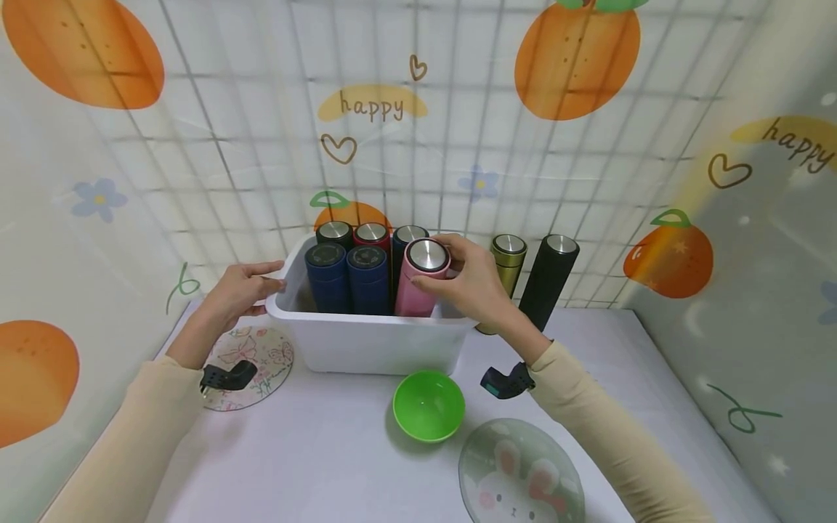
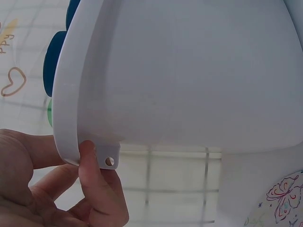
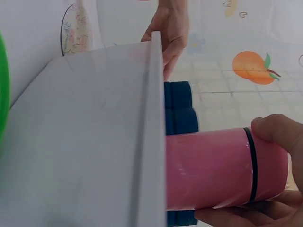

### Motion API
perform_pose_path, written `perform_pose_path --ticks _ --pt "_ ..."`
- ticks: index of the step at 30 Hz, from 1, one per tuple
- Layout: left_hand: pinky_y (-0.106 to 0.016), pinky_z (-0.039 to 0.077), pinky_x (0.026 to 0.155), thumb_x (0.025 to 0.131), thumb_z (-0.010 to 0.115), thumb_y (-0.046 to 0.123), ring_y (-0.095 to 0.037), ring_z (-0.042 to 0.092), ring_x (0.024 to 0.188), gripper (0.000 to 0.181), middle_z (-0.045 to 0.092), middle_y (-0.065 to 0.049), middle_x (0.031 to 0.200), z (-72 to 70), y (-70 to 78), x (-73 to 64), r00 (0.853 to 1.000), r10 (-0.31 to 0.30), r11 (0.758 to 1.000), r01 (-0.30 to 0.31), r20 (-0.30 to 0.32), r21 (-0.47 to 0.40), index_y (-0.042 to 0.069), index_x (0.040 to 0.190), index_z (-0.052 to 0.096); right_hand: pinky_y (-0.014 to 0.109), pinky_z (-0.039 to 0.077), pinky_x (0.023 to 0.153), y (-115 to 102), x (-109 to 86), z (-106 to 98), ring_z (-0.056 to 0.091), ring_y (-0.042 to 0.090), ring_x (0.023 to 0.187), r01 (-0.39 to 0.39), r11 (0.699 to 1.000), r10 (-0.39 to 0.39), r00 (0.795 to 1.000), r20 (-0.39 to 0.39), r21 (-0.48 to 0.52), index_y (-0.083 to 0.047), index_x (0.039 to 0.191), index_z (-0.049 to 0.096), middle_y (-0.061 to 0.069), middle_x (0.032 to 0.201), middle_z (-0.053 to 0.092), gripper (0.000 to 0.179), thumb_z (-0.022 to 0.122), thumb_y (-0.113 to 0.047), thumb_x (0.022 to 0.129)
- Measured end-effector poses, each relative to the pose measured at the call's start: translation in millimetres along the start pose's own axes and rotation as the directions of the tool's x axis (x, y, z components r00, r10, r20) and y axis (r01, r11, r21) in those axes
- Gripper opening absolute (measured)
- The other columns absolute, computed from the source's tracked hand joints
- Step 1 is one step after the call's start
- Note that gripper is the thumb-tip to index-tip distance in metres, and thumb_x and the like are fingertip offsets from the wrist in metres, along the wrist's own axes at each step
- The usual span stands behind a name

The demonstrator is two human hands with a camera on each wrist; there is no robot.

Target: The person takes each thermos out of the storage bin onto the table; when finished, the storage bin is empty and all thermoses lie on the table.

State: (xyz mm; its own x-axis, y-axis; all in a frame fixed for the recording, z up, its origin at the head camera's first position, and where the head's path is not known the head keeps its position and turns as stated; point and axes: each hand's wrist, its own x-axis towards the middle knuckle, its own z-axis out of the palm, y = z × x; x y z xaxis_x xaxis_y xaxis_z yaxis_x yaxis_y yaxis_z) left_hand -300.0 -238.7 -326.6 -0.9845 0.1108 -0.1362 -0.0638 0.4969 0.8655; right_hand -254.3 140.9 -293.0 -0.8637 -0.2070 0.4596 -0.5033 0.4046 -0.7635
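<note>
At centre of the head view: pink bottle (image 1: pixel 418 294), nearly upright, lower part hidden by the front wall of the white bin (image 1: pixel 379 345); whether resting on its base, not determinable. At right of centre: right hand (image 1: pixel 480 283), fingers curled around the bottle's upper end. At left: left hand (image 1: pixel 242 290), fingers pinching the bin's rim at its left end. Principal hazards, by judgement: slipping of the pink bottle, from a hold confined to its smooth upper end; jostling of the two blue bottles (image 1: pixel 368 280), just left of it in the frame, from a sideways swing; toppling of the gold bottle (image 1: pixel 508 272) or black bottle (image 1: pixel 549 283), right of the bin, from an outward sweep of the right hand; shifting of the bin on the surface (image 1: pixel 314 450), from slackening of the left fingers.
</note>
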Motion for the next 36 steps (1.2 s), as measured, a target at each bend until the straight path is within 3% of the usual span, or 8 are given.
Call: perform_pose_path --ticks 8,15,23,36 --pt "-0.033 0.055 0.080 0.100 0.058 0.019 -0.037 0.052 0.124 0.061 0.050 -0.025 0.144 -0.3 -0.4 0.8 1.000 0.000 1.000 0.000 0.010 -0.002 0.012 0.156 0.035 0.032 0.056 0.082 -17 -2.5 -15 0.068 0.018 0.093 0.031 0.999 -0.031 0.999 -0.017 0.025 -0.008 0.131 0.062 0.005 0.111 0.072 0.061 0.088 -0.021 0.077" --pt "-0.039 0.054 0.086 0.101 0.057 0.019 -0.036 0.052 0.123 0.060 0.049 -0.025 0.145 -0.7 0.4 0.3 1.000 -0.002 1.000 0.002 0.012 0.005 0.012 0.156 0.035 0.037 0.057 0.077 -28 -5.1 -28 0.068 0.019 0.089 0.100 0.995 -0.098 0.992 -0.078 0.020 -0.008 0.129 0.063 0.005 0.108 0.073 0.059 0.089 -0.017 0.077" --pt "-0.033 0.055 0.080 0.101 0.056 0.018 -0.036 0.052 0.123 0.060 0.050 -0.025 0.144 -1.2 0.2 -0.4 1.000 0.004 1.000 -0.004 0.012 0.014 0.012 0.156 0.036 0.029 0.057 0.076 -39 -10.3 -40 0.069 0.018 0.086 0.154 0.987 -0.147 0.982 -0.121 0.052 -0.006 0.129 0.063 0.006 0.109 0.072 0.059 0.088 -0.010 0.076" --pt "-0.029 0.054 0.077 0.101 0.058 0.020 -0.036 0.052 0.124 0.061 0.049 -0.024 0.146 -1.9 -2.5 2.7 1.000 -0.004 1.000 0.004 0.014 0.008 0.015 0.157 0.035 0.028 0.057 0.076 -54 -16.1 -50 0.069 0.019 0.088 0.205 0.977 -0.193 0.969 -0.155 0.066 -0.004 0.129 0.062 0.007 0.111 0.071 0.058 0.086 -0.007 0.077"
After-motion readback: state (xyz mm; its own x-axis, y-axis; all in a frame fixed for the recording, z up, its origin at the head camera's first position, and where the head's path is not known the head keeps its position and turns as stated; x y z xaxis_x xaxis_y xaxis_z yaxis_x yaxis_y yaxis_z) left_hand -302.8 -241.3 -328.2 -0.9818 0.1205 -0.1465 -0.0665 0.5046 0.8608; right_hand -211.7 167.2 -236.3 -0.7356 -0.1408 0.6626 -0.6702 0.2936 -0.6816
